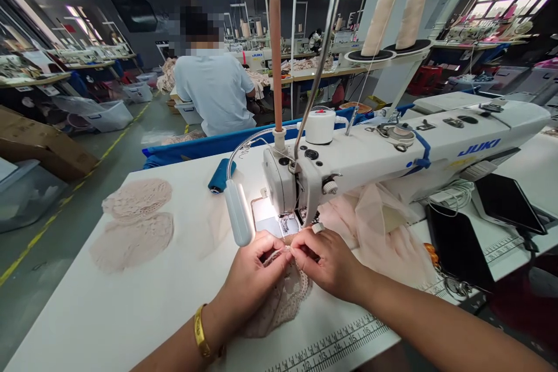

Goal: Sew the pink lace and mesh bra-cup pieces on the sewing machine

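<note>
A piece of beige lace fabric (290, 302) hangs from my fingers just in front of the needle area of a white sewing machine (361, 151). My left hand (257, 270) pinches the upper edge of the lace between thumb and index finger. Close against it, my right hand (329, 261) pinches the same edge, fingertips nearly touching those of the left. The presser foot (288, 224) sits just beyond my fingers, over the lit metal plate. To the left on the table lie two flat beige lace pieces (133, 238). Sheer pale fabric (383, 226) is bunched under the machine arm.
A grey lamp (239, 215) on a bent neck stands left of the needle, near a teal thread spool (222, 175). Black phone-like devices (457, 244) and a white cable (451, 197) lie at right. A printed ruler (340, 346) runs along the front edge. A person (213, 87) sits ahead.
</note>
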Motion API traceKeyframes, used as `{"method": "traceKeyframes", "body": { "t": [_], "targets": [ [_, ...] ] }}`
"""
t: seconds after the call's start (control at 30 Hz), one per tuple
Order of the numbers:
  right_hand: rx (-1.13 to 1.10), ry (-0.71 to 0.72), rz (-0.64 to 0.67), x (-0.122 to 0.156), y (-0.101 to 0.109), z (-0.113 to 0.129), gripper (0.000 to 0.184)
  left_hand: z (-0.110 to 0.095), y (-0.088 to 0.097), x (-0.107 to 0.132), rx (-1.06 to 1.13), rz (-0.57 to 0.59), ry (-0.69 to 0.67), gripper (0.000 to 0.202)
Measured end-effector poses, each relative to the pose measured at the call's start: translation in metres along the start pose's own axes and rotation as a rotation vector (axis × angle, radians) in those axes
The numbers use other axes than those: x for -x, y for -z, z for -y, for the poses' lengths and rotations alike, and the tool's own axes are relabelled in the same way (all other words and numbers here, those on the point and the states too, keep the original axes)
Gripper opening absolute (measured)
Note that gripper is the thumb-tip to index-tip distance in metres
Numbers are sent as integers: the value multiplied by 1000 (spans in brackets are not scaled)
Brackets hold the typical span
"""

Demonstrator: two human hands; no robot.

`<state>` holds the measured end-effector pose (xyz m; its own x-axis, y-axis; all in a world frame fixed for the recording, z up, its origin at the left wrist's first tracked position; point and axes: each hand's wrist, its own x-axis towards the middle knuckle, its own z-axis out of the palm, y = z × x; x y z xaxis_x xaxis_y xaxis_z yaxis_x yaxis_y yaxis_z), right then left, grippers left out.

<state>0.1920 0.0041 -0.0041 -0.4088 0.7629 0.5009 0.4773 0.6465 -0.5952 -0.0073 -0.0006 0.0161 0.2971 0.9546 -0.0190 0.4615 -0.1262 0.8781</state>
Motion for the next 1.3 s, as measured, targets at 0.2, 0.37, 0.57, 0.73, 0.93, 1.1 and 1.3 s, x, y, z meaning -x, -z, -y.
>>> {"method": "traceKeyframes", "body": {
  "t": [0.2, 0.37, 0.57, 0.73, 0.93, 1.1, 1.3],
  "targets": [
    [183, -86, 90, -6, -8, -3, 21, 8, -7, -11, -437, -77, -82, 34],
    [271, -174, 121, -11, -11, -4, 14, 14, -4, -11, -564, -143, -167, 15],
    [266, -179, 76, -10, -13, -9, 9, 18, -3, -5, -773, -167, -565, 18],
    [268, -88, 124, -7, -9, -12, 15, 17, -3, -2, -783, -85, -634, 25],
    [231, 27, 181, -1, -2, -14, 22, 16, 5, -2, -697, -31, -617, 27],
    [328, 70, 163, 2, -4, -17, 24, 19, 10, -9, -661, 2, -595, 27],
    [439, 63, 125, 1, -5, -17, 28, 19, 11, -13, -635, 18, -576, 30]
  ]
}}
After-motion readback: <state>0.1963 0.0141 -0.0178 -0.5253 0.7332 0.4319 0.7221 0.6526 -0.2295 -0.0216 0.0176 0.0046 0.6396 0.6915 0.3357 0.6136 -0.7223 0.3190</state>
